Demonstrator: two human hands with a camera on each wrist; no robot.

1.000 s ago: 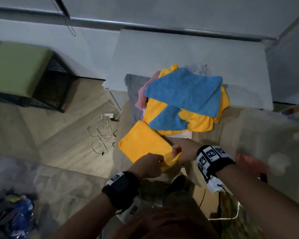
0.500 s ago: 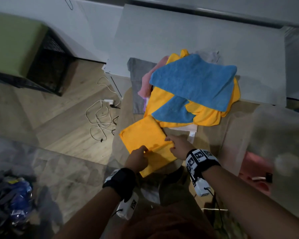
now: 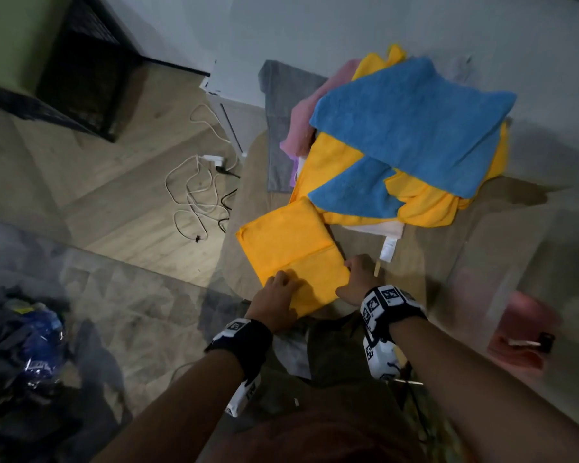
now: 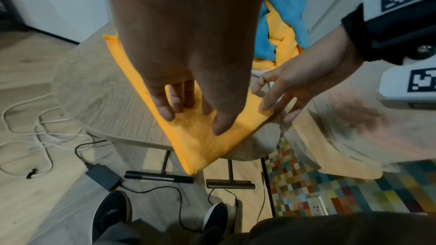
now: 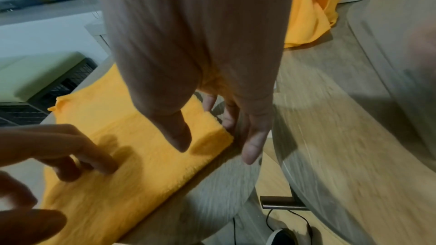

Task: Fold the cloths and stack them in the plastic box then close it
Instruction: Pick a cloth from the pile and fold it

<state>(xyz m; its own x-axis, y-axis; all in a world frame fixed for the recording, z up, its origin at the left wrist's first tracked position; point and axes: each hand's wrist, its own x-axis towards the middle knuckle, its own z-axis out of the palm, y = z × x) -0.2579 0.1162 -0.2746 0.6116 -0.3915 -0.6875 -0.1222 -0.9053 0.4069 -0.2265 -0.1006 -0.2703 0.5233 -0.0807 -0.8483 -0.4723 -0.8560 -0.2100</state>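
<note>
A folded orange cloth [image 3: 291,248] lies on the near part of a round wooden table [image 3: 425,262]. My left hand [image 3: 278,289] presses its near half flat with straight fingers [image 4: 165,107]. My right hand [image 3: 358,272] is at the cloth's right corner [image 5: 212,137], its fingers straight along the edge and its thumb just above the cloth. Behind lies a loose pile of cloths with a blue cloth [image 3: 411,125] on top of orange, pink and grey ones. A clear plastic box [image 3: 482,248] stands to the right, blurred.
Something pink [image 3: 522,329] shows through the box wall. The orange cloth's near corner [image 4: 191,167] hangs over the table edge. White and black cables [image 3: 198,188] lie on the wooden floor at left. A black crate with a green cushion [image 3: 14,45] stands far left.
A second ago both hands held the cloth's near edge lifted. They have laid it over into a fold, and now rest on the flattened cloth. The head view has tipped down.
</note>
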